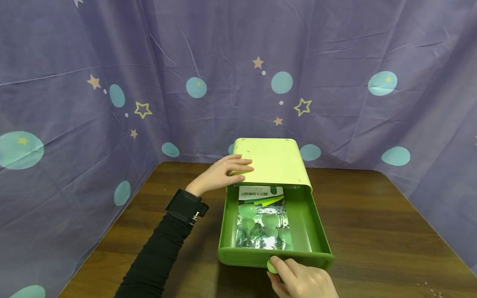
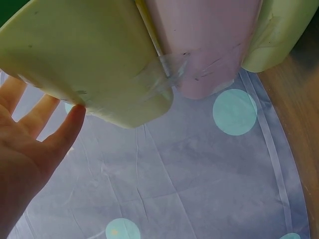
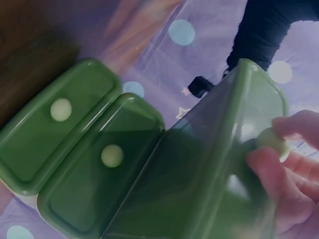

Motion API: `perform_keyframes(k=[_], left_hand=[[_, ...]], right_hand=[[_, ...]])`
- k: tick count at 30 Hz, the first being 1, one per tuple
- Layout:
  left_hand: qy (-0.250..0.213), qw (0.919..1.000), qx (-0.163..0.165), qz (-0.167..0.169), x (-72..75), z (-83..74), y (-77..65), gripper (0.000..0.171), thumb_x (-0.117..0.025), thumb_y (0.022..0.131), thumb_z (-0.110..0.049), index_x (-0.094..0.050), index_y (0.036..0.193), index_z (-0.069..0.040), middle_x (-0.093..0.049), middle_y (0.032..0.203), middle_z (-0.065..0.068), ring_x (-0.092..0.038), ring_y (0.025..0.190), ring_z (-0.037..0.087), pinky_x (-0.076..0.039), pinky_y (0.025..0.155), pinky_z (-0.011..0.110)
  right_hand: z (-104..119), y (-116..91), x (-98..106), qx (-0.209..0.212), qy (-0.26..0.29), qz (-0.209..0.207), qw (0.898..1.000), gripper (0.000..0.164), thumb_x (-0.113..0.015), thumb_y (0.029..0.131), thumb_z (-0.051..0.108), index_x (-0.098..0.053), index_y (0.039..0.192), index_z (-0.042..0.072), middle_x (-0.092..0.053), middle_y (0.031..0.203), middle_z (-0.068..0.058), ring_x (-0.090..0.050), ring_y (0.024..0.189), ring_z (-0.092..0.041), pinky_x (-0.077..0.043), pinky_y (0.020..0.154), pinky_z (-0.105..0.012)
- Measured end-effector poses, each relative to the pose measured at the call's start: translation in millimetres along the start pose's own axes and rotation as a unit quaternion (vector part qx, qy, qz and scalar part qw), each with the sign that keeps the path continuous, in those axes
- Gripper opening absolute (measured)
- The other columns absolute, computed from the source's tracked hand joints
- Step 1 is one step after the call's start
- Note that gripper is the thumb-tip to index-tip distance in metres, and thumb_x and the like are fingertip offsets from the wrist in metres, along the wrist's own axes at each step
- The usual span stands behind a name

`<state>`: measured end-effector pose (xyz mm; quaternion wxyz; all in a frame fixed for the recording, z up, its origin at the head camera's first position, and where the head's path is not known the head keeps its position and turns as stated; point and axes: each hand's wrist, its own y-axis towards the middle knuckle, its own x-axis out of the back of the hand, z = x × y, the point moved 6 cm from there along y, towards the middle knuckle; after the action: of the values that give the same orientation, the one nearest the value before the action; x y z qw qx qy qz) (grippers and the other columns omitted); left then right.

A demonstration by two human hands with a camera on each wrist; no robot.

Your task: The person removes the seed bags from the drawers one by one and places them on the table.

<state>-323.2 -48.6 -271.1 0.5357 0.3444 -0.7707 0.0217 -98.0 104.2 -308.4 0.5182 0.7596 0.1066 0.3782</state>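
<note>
A small drawer cabinet with a pale yellow-green top (image 1: pixel 272 159) stands on the table, its top green drawer (image 1: pixel 303 219) pulled far out. My right hand (image 1: pixel 302 281) pinches the round light-green knob (image 3: pixel 273 143) on that drawer's front between thumb and fingers. My left hand (image 1: pixel 223 174) rests on the left side of the cabinet top, fingers extended; in the left wrist view its fingertips lie along the casing's edge. Inside the drawer lies a shiny packet (image 1: pixel 262 227) printed with green round shapes, with a white card (image 1: pixel 257 193) at the back, partly under the cabinet top.
Below the pulled-out drawer, two more green drawers with knobs (image 3: pixel 112 156) (image 3: pixel 61 109) sit pushed in. The casing has a pink middle section (image 2: pixel 204 45) with clear tape (image 2: pixel 172 69) across the joint. A purple patterned curtain (image 1: pixel 231 103) hangs behind the brown wooden table (image 1: pixel 369 231).
</note>
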Motion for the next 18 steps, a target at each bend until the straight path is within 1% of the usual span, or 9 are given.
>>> perform_keyframes(k=[3,5,7,10,11,14,16,18], left_hand=[[-0.001,1.0,0.001,-0.002,0.2,-1.0,0.1,0.052,-0.046,0.095,-0.05,-0.058,0.131,-0.014,-0.041,0.143,0.002,-0.021,0.137,0.026,-0.018,0.11,0.05],[0.0,1.0,0.002,-0.004,1.0,-1.3,0.2,0.049,-0.048,0.096,-0.047,-0.058,0.131,-0.014,-0.041,0.143,0.001,-0.021,0.137,0.026,-0.018,0.109,0.05],[0.002,1.0,0.002,-0.003,1.1,-1.2,0.7,0.049,-0.048,0.096,-0.047,-0.057,0.132,-0.014,-0.041,0.143,0.001,-0.021,0.138,0.026,-0.018,0.11,0.05],[0.003,1.0,0.003,0.002,0.7,-0.7,1.2,0.055,-0.044,0.095,-0.052,-0.057,0.132,-0.014,-0.04,0.144,0.002,-0.019,0.138,0.025,-0.017,0.11,0.049],[0.002,1.0,0.002,0.003,0.5,-0.8,1.3,0.057,-0.043,0.095,-0.054,-0.056,0.133,-0.014,-0.04,0.144,0.002,-0.019,0.138,0.025,-0.017,0.11,0.049],[-0.006,1.0,0.003,0.004,0.2,-1.4,0.9,0.059,-0.042,0.094,-0.055,-0.056,0.133,-0.013,-0.04,0.144,0.003,-0.018,0.138,0.025,-0.016,0.11,0.049],[-0.008,1.0,0.004,0.004,-0.2,-1.4,0.4,0.058,-0.043,0.094,-0.054,-0.056,0.133,-0.013,-0.04,0.144,0.003,-0.018,0.138,0.025,-0.016,0.11,0.049],[-0.01,0.9999,0.005,0.004,-0.8,-1.2,-0.1,0.056,-0.044,0.094,-0.053,-0.056,0.133,-0.014,-0.04,0.144,0.003,-0.018,0.138,0.025,-0.017,0.11,0.049]], right_hand=[[6.4,-3.4,1.6,-0.009,-0.013,0.008,1.0,0.038,-0.033,0.1,0.026,-0.058,0.075,0.012,-0.029,0.053,0.012,-0.019,0.039,0.003,-0.009,0.037,-0.006],[10.5,-4.9,1.4,-0.005,-0.022,0.007,1.0,0.038,-0.033,0.1,0.026,-0.057,0.073,0.013,-0.027,0.053,0.012,-0.017,0.04,0.003,-0.006,0.038,-0.007],[13.4,-7.2,0.8,-0.009,-0.024,0.01,1.0,0.039,-0.033,0.1,0.027,-0.058,0.073,0.014,-0.029,0.052,0.012,-0.016,0.041,0.002,-0.005,0.037,-0.008],[17.0,-12.0,-1.0,-0.019,-0.024,0.021,0.999,0.041,-0.032,0.101,0.03,-0.059,0.074,0.015,-0.032,0.052,0.011,-0.016,0.041,0.002,-0.007,0.036,-0.009],[17.8,-13.9,-1.9,-0.024,-0.024,0.028,0.999,0.042,-0.031,0.101,0.031,-0.06,0.075,0.015,-0.032,0.052,0.011,-0.016,0.041,0.002,-0.007,0.036,-0.009],[20.0,-20.2,-5.6,-0.037,-0.018,0.063,0.997,0.046,-0.028,0.102,0.036,-0.06,0.075,0.016,-0.028,0.051,0.013,-0.01,0.044,0.003,-0.004,0.038,-0.01],[19.7,-23.9,-8.0,-0.044,-0.018,0.083,0.995,0.05,-0.026,0.102,0.044,-0.059,0.075,0.017,-0.025,0.052,0.013,-0.007,0.046,0.003,-0.002,0.039,-0.011],[18.1,-26.2,-10.3,-0.052,-0.021,0.089,0.994,0.051,-0.026,0.101,0.046,-0.058,0.074,0.017,-0.022,0.053,0.014,-0.005,0.048,0.003,0.0,0.041,-0.011]])
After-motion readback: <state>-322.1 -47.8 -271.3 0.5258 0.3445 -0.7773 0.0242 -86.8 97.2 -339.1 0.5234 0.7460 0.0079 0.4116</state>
